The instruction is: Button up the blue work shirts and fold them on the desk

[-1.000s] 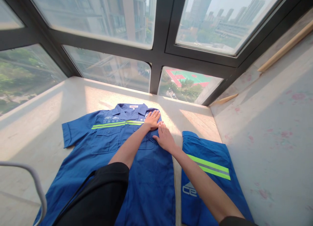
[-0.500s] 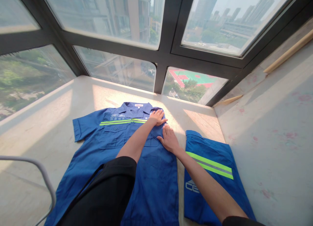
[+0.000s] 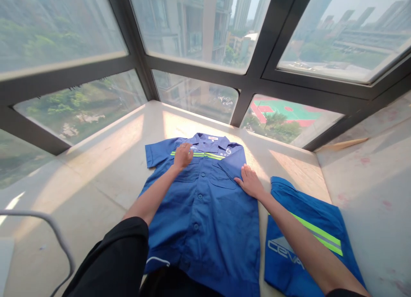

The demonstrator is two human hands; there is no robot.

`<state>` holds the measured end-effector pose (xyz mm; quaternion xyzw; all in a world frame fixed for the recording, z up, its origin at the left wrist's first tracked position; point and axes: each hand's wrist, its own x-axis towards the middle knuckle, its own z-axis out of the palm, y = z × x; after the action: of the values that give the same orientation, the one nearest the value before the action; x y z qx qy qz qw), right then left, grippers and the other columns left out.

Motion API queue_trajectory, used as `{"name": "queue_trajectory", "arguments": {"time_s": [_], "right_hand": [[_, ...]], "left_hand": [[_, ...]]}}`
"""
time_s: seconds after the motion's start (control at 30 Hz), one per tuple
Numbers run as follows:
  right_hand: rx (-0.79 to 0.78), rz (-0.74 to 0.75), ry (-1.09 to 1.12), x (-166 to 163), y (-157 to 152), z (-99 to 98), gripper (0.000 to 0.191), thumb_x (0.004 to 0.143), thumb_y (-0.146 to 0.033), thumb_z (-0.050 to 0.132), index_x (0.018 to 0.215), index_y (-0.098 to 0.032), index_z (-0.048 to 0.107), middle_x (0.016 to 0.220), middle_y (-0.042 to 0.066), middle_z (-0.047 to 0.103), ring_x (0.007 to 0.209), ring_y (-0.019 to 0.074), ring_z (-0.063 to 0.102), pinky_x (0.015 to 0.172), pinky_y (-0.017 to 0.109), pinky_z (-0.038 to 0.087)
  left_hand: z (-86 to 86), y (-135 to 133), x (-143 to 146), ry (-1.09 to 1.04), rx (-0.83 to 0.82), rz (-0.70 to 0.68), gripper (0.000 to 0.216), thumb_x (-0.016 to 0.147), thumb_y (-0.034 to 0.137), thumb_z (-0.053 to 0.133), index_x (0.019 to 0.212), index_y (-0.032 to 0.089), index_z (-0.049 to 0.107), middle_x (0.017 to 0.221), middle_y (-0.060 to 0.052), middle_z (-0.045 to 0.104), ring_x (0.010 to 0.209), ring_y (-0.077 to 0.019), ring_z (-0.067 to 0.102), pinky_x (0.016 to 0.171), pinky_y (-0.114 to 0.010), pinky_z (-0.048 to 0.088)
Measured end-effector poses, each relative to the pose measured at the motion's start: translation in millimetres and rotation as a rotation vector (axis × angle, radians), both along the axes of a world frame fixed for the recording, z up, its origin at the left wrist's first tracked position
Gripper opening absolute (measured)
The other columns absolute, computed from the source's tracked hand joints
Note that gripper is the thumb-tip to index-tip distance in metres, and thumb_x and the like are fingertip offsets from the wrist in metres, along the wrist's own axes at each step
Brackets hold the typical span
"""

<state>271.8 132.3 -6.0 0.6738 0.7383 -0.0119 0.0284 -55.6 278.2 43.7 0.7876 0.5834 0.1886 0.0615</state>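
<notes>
A blue short-sleeved work shirt (image 3: 224, 211) lies front up and buttoned, its collar (image 3: 212, 139) toward the window and a yellow-green reflective stripe across the chest. The sleeve on the right (image 3: 233, 159) is folded inward over the chest; the sleeve on the left (image 3: 157, 153) sticks out flat. My left hand (image 3: 183, 156) is over the left chest beside that outstretched sleeve, fingers apart and slightly bent. With fingers extended, my right hand (image 3: 252, 183) rests on the shirt's right edge, just below the fold.
To the right lies a folded blue garment (image 3: 279, 228) with a reflective stripe and grey lettering, partly covered by my right forearm. A grey cable (image 3: 54, 226) loops at the left. Window frames (image 3: 199, 70) border the pale ledge (image 3: 105, 173), and a wall (image 3: 379, 194) stands at the right.
My left hand has left the folded right sleeve and moved across to the left chest. My right hand stays at the shirt's right edge. The view has swung left.
</notes>
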Motion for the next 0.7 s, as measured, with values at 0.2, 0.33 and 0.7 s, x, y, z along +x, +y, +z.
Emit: {"name": "queue_trajectory", "arguments": {"time_s": [0.2,0.33,0.7], "right_hand": [[-0.171,-0.158,-0.109,-16.3,25.7,37.7,0.073,0.088,-0.051,0.059,0.135,0.004,0.049,0.148,0.035,0.036,0.14,0.043,0.032,0.11,0.052,0.031],[-0.054,0.048,0.01,-81.4,52.5,51.1,0.071,0.089,-0.046,0.061,0.142,-0.002,0.043,0.152,0.03,0.034,0.143,0.0397,0.03,0.112,0.052,0.03],[-0.057,0.647,0.45,-269.2,123.9,25.7,0.06,0.088,-0.032,0.064,0.141,-0.01,0.047,0.151,0.022,0.039,0.142,0.0324,0.034,0.117,0.049,0.029]], "left_hand": [[9.0,7.8,-128.9,-0.068,-0.229,0.668,0.068,0.077,0.04,0.069,0.13,0.005,0.045,0.138,-0.031,0.046,0.128,-0.0424,0.047,0.096,-0.051,0.045],[4.5,17.3,-167.5,-0.387,-0.513,0.804,0.071,0.064,0.044,0.082,0.116,0.006,0.053,0.121,-0.029,0.061,0.104,-0.0384,0.064,0.074,-0.042,0.055],[-14.8,43.7,-166.8,-0.49,-0.451,0.771,0.02,0.061,0.024,0.077,0.066,0.016,0.059,0.07,-0.008,0.068,0.071,-0.0251,0.067,0.052,-0.028,0.047]]}}
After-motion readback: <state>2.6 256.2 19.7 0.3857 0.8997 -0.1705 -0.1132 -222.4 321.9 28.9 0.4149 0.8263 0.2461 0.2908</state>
